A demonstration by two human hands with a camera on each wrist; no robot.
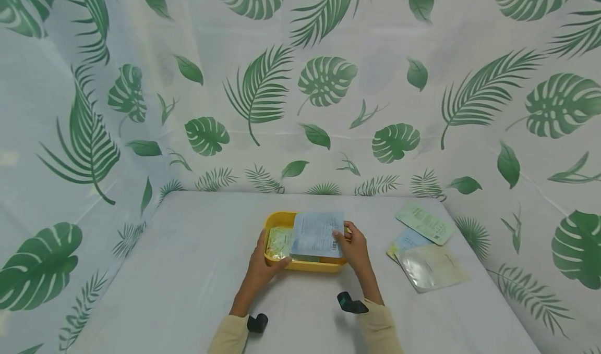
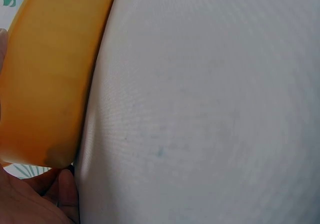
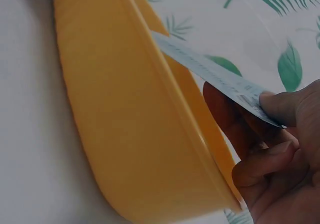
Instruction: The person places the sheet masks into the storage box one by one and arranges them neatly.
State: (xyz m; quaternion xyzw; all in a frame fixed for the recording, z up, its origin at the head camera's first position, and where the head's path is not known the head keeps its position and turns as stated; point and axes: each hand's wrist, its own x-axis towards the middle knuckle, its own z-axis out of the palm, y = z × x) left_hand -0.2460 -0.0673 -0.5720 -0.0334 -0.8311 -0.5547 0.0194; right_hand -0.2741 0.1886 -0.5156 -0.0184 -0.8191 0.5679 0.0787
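Yellow tray (image 1: 277, 219) sits mid-table, nearer the front edge than the back, a greenish packet (image 1: 279, 242) already flat inside. I'd judge the step as laying the pale blue sachet (image 1: 316, 234) in; keep it level and lower it inside the rim so no corner catches. Left hand (image 1: 261, 263) grips the tray's front-left corner, fingers curled round the rim. Right hand (image 1: 353, 247) pinches the sachet's right edge, thumb on top. Bare table lies left and in front; three more sachets (image 1: 424, 249) lie near the right edge, well apart from the tray
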